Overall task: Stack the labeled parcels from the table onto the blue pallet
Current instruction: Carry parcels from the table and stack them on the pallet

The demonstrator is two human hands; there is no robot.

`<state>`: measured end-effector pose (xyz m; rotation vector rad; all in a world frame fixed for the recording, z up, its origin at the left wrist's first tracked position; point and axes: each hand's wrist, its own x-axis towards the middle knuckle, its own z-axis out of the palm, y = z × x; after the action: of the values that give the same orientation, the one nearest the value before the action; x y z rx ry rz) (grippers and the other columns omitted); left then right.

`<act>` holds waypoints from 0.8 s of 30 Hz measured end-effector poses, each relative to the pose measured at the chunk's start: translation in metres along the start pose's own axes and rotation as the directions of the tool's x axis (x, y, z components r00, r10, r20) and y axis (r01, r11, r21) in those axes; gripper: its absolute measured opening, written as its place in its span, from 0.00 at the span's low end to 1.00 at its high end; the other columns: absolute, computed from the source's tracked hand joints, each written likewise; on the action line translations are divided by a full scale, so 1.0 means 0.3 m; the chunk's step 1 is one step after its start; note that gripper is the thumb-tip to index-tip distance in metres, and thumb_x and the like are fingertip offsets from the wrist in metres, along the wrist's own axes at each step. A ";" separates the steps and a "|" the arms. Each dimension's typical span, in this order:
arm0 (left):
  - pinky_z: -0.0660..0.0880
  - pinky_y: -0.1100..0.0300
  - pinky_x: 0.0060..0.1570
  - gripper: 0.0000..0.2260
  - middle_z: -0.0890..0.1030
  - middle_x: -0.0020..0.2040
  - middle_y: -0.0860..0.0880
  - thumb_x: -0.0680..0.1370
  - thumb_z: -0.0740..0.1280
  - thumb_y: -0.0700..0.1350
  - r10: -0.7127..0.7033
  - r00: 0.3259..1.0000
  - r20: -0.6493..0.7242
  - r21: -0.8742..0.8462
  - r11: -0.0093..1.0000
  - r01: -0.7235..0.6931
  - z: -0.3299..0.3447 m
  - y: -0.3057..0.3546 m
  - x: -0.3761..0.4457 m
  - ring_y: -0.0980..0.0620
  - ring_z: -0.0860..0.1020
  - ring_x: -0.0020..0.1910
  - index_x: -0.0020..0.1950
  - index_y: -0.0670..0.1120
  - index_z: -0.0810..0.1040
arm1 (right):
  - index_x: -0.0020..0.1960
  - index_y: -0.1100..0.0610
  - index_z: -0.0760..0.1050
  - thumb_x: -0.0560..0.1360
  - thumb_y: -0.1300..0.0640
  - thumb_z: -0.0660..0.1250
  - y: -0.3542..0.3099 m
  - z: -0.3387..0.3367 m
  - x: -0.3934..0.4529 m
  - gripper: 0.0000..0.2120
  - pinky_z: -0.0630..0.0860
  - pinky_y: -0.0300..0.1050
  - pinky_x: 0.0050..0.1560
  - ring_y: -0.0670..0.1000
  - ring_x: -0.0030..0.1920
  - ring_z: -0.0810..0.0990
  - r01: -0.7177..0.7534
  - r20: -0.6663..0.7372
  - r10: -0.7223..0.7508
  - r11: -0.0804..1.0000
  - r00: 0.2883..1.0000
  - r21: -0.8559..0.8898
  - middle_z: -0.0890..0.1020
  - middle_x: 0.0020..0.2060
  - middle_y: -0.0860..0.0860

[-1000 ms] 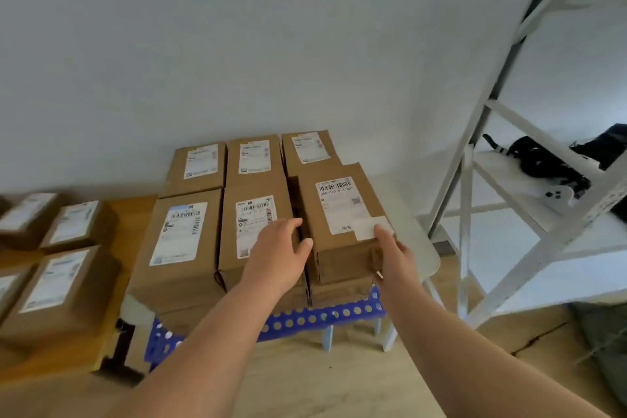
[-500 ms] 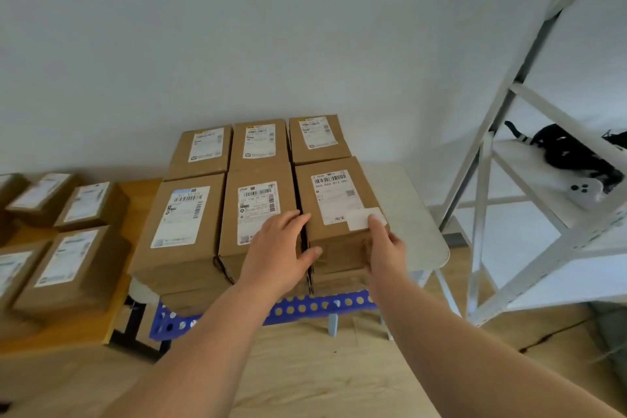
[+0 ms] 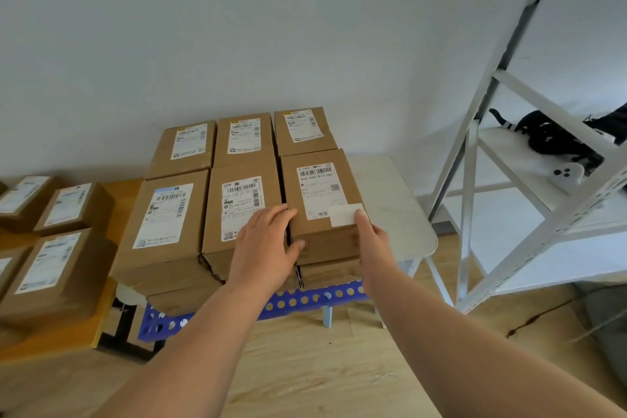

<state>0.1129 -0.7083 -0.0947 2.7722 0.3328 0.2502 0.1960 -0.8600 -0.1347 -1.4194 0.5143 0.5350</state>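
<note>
Brown labeled parcels are stacked in two layers on the blue pallet [image 3: 305,299], three across and two deep. The front right parcel [image 3: 319,193] sits level with its neighbours. My left hand [image 3: 264,248] lies at its left edge, with straight fingers across the gap onto the middle parcel [image 3: 237,204] and the thumb on the front face. My right hand [image 3: 373,237] grips its front right corner, thumb on top by a white sticker, fingers hidden round the side. More labeled parcels [image 3: 57,268] lie on the wooden table [image 3: 68,332] at the left.
A small white table [image 3: 400,214] stands right behind the pallet's right side. A white metal rack [image 3: 509,180] rises at the right, with a black object [image 3: 549,139] and a white controller [image 3: 566,175] on its shelf. Wooden floor lies in front.
The front right parcel has come down and back, from slightly raised to flush with the row. Both hands have stayed on it.
</note>
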 end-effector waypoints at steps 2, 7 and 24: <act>0.55 0.52 0.73 0.27 0.63 0.75 0.55 0.78 0.66 0.54 -0.005 1.000 -0.019 -0.010 1.000 0.005 0.002 0.002 0.000 0.54 0.58 0.75 0.75 0.53 0.64 | 0.67 0.50 0.66 0.77 0.34 0.58 -0.005 -0.012 -0.002 0.26 0.70 0.53 0.60 0.53 0.57 0.72 0.006 -0.017 -0.006 1.000 1.000 -0.005 0.75 0.56 0.50; 0.54 0.50 0.75 0.27 0.63 0.75 0.55 0.78 0.67 0.54 0.008 1.000 -0.019 -0.010 1.000 -0.008 0.010 0.014 0.007 0.53 0.58 0.75 0.75 0.53 0.64 | 0.69 0.52 0.68 0.74 0.27 0.54 0.001 -0.019 0.012 0.35 0.71 0.56 0.63 0.55 0.59 0.74 -0.011 -0.031 0.010 0.999 0.999 -0.040 0.78 0.57 0.51; 0.53 0.53 0.73 0.24 0.65 0.73 0.55 0.78 0.66 0.53 0.024 1.000 0.001 0.008 1.000 -0.024 0.007 0.015 0.006 0.54 0.59 0.74 0.74 0.52 0.67 | 0.67 0.54 0.69 0.74 0.27 0.54 -0.014 -0.004 -0.001 0.36 0.70 0.59 0.66 0.57 0.60 0.75 -0.045 -0.028 0.042 0.995 0.999 -0.090 0.77 0.57 0.53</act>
<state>0.1159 -0.7126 -0.0949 2.7855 0.3016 0.2537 0.1983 -0.8615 -0.1313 -1.5062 0.5485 0.5817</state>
